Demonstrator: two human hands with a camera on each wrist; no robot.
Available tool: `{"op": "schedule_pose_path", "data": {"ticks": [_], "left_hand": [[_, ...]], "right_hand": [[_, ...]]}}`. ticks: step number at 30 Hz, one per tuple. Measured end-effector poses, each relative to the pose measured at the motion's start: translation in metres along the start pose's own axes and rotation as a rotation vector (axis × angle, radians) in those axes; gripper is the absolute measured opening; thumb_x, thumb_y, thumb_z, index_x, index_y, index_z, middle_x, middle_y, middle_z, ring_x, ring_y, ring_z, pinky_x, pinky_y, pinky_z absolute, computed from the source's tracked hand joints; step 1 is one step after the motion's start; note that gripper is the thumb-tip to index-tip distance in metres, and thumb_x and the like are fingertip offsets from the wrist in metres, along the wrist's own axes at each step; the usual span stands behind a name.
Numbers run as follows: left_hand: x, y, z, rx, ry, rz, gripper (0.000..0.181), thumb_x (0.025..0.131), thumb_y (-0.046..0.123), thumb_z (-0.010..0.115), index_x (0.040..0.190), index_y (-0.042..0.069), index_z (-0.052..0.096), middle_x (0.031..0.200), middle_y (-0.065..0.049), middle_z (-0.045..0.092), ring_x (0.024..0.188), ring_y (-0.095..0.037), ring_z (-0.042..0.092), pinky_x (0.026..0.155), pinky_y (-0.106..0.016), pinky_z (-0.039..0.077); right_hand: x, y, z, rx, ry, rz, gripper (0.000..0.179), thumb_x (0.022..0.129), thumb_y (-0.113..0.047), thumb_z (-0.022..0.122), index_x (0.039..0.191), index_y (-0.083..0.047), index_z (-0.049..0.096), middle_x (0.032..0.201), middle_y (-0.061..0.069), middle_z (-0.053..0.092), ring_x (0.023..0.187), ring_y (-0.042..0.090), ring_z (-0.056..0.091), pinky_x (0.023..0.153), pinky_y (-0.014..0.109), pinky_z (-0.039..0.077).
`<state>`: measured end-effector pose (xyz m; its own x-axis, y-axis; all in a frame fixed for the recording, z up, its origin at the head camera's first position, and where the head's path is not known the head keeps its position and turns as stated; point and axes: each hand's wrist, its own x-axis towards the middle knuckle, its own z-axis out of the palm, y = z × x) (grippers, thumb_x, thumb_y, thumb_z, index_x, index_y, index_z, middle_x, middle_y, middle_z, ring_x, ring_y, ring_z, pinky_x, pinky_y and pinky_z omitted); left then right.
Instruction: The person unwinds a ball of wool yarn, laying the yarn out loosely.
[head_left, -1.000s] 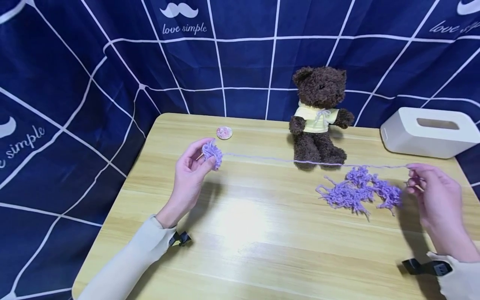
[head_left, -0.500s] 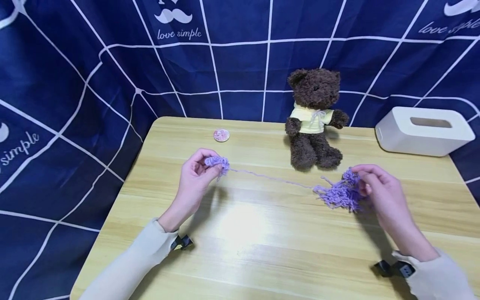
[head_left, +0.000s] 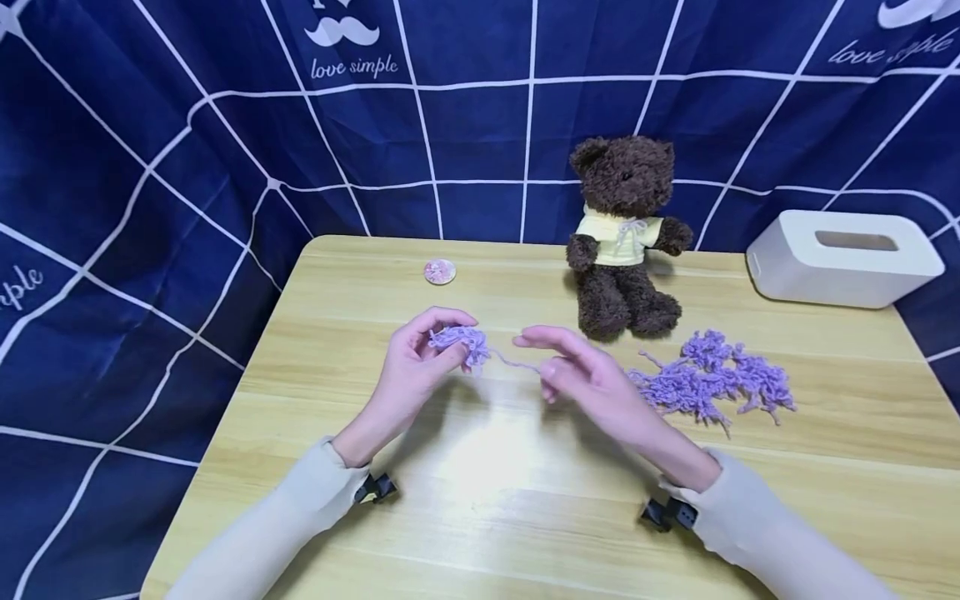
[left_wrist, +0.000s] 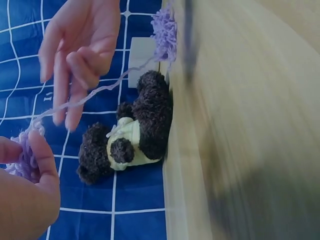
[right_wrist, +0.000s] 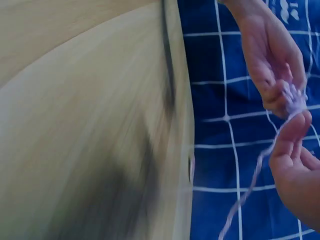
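My left hand (head_left: 405,371) pinches a small bundle of lilac yarn (head_left: 459,340) between thumb and fingers, above the table's middle. A single yarn strand (head_left: 517,363) leaves the bundle and passes by my right hand (head_left: 592,383). That hand hovers just right of the bundle with its fingers spread and loosely bent. In the left wrist view the strand (left_wrist: 107,86) crosses near the right fingers and runs towards a loose pile of crinkled yarn (left_wrist: 164,32). This pile (head_left: 712,379) lies on the table beyond the right forearm, which hides part of its near edge.
A brown teddy bear (head_left: 626,237) in a yellow top sits at the back of the wooden table (head_left: 360,517). To its right stands a white tissue box (head_left: 843,258). A pink round disc (head_left: 439,271) lies at the back left. Dark blue gridded cloth (head_left: 480,125) hangs behind.
My right hand has come left from beyond the yarn pile to near the bundle, and its fingers have spread. The strand, stretched taut before, is slack. The left hand has shifted slightly right.
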<state>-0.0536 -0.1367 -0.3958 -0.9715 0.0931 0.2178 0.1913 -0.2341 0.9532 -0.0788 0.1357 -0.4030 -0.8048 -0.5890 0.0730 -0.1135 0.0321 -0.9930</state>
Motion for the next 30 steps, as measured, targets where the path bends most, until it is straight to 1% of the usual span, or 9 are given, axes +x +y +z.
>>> {"op": "schedule_pose_path", "data": {"ticks": [2,4,7,9,14,20,22,26,30], "left_hand": [[0.0,-0.002,0.001,-0.008,-0.015,0.001,0.033,0.095,-0.015,0.064,0.128,-0.015,0.064,0.118,-0.019,0.067,0.092,-0.022,0.067,0.074,-0.028,0.064],[0.0,-0.003,0.0,-0.005,-0.017,0.004,0.033,0.095,-0.015,0.064,0.128,-0.014,0.065,0.118,-0.02,0.067,0.093,-0.022,0.068,0.073,-0.029,0.065],[0.0,-0.005,-0.002,0.002,-0.014,0.003,0.031,0.095,-0.014,0.064,0.127,-0.013,0.067,0.117,-0.021,0.068,0.093,-0.023,0.069,0.075,-0.03,0.066],[-0.001,-0.005,-0.005,0.016,-0.005,-0.005,0.029,0.096,-0.014,0.064,0.125,-0.013,0.068,0.116,-0.021,0.069,0.094,-0.024,0.069,0.076,-0.031,0.066],[-0.004,-0.005,-0.01,0.016,0.036,-0.019,0.025,0.097,-0.013,0.065,0.121,-0.013,0.068,0.112,-0.021,0.07,0.088,-0.023,0.071,0.075,-0.032,0.067],[-0.004,-0.004,-0.011,-0.037,0.088,-0.004,0.022,0.098,-0.014,0.062,0.12,-0.014,0.066,0.11,-0.02,0.071,0.087,-0.022,0.072,0.073,-0.032,0.066],[-0.003,-0.004,-0.012,-0.067,0.094,0.004,0.023,0.098,-0.014,0.061,0.122,-0.016,0.063,0.11,-0.019,0.07,0.087,-0.021,0.072,0.073,-0.031,0.066],[-0.004,-0.004,-0.014,-0.111,0.081,0.015,0.026,0.098,-0.017,0.06,0.124,-0.016,0.063,0.116,-0.017,0.067,0.093,-0.019,0.072,0.076,-0.028,0.066],[-0.004,-0.003,-0.015,-0.064,0.08,0.033,0.037,0.096,-0.019,0.06,0.132,-0.015,0.063,0.114,-0.013,0.065,0.097,-0.017,0.069,0.077,-0.022,0.062]], "right_hand": [[0.005,0.0,0.006,0.015,-0.052,0.032,0.047,0.112,-0.008,0.058,0.157,-0.001,0.051,0.142,0.019,0.065,0.09,0.021,0.069,0.085,0.034,0.065],[0.006,0.0,0.008,-0.028,-0.061,0.062,0.038,0.112,-0.014,0.06,0.148,-0.002,0.061,0.119,0.016,0.072,0.083,0.023,0.067,0.078,0.032,0.064],[0.002,-0.003,0.004,-0.11,-0.001,0.066,0.021,0.112,-0.017,0.061,0.125,-0.004,0.073,0.085,0.009,0.065,0.07,0.02,0.058,0.063,0.025,0.056],[-0.002,-0.007,-0.001,-0.134,0.071,0.024,0.017,0.112,-0.014,0.06,0.111,-0.004,0.074,0.077,0.006,0.058,0.065,0.019,0.05,0.057,0.024,0.049],[-0.01,-0.018,-0.017,-0.027,0.232,-0.141,0.018,0.111,0.0,0.057,0.101,0.002,0.071,0.074,0.011,0.056,0.065,0.02,0.049,0.054,0.027,0.042],[-0.021,-0.021,-0.04,0.206,0.327,-0.277,0.022,0.108,0.013,0.047,0.093,0.015,0.062,0.075,0.011,0.054,0.064,0.021,0.045,0.053,0.024,0.043],[-0.026,-0.02,-0.048,0.246,0.36,-0.286,0.022,0.109,0.013,0.047,0.091,0.015,0.061,0.075,0.01,0.053,0.066,0.022,0.045,0.057,0.022,0.045],[-0.034,-0.017,-0.063,0.337,0.418,-0.303,0.023,0.109,0.014,0.046,0.091,0.017,0.062,0.077,0.011,0.057,0.066,0.022,0.043,0.056,0.025,0.041],[-0.04,-0.017,-0.076,0.384,0.489,-0.314,0.024,0.109,0.015,0.047,0.09,0.018,0.062,0.074,0.011,0.055,0.064,0.023,0.04,0.055,0.026,0.04]]}}
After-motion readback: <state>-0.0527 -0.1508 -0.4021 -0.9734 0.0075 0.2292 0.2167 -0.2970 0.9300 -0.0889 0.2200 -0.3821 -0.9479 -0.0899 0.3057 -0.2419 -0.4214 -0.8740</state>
